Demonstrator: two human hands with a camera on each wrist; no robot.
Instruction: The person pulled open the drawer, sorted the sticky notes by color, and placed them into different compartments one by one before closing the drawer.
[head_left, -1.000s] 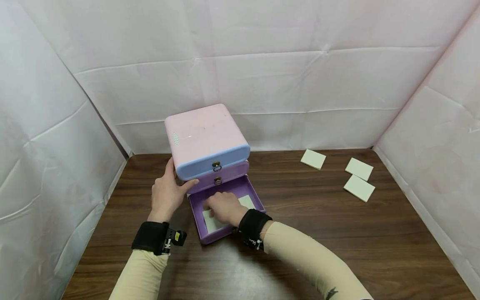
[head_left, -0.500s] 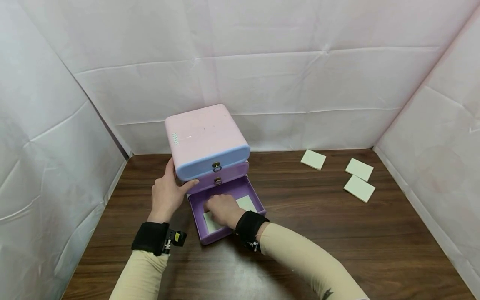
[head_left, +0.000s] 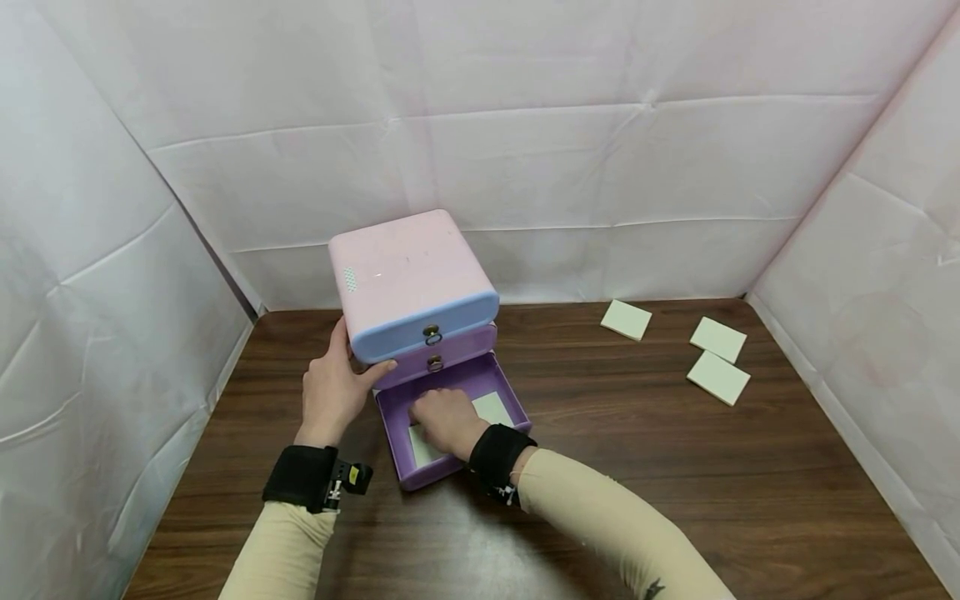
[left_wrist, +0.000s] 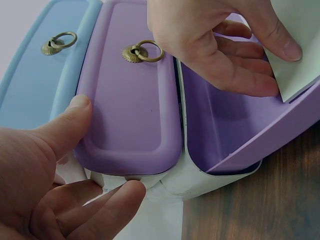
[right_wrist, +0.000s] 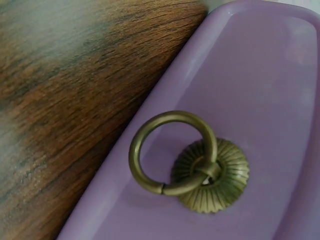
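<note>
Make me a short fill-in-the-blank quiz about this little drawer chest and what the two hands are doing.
1. The right hand reaches into the open ____ drawer of the small pastel plastic drawer chest.
2. The left hand holds the chest's ____ side.
3. ____ pale square paper pads lie on the dark wooden table to the right.
4. Each closed drawer has a brass ____ pull.

Missing words: bottom; left; three; ring

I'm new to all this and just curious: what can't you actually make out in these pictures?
- Pale square pad in the open purple bottom drawer: the right hand covers most of it in the head view; the left wrist view cuts it off.
- Right hand: absent from the right wrist view, which shows only a brass ring pull.
- Left hand: its fingers hide behind the pink drawer box.
</note>
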